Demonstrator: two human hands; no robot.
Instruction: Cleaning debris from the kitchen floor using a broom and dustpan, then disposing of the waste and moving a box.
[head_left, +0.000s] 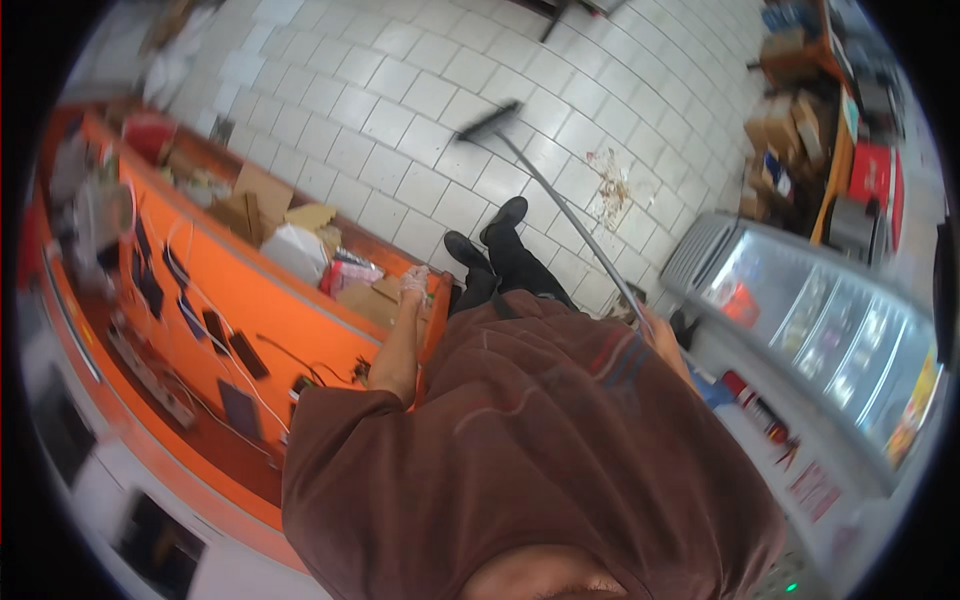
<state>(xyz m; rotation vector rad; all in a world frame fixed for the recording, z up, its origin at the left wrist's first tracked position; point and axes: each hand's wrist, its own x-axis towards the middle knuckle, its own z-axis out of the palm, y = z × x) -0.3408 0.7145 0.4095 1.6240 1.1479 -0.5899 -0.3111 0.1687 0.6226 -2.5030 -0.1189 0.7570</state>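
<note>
My right hand (660, 334) grips the upper part of a grey pole. The pole is the handle (574, 217) of a floor broom, and it slants away over the tiles to a wide dark head (489, 122), blurred, resting on or just above the floor. My left hand (414, 283) is at the end of the orange counter shelf, beside cardboard and packaging. Clear, crinkled plastic covers that hand or is held in it; I cannot tell which. Brown, crumbly debris (613, 187) lies scattered on the white tiled floor (420, 127), right of the broom handle.
Along my left runs an orange counter (247, 300) with cables, phones and cardboard (262, 191). A lit glass-door display fridge (817, 322) stands to the right, with a red fire extinguisher (754, 405) near it. Cardboard boxes (784, 131) fill shelves beyond the fridge.
</note>
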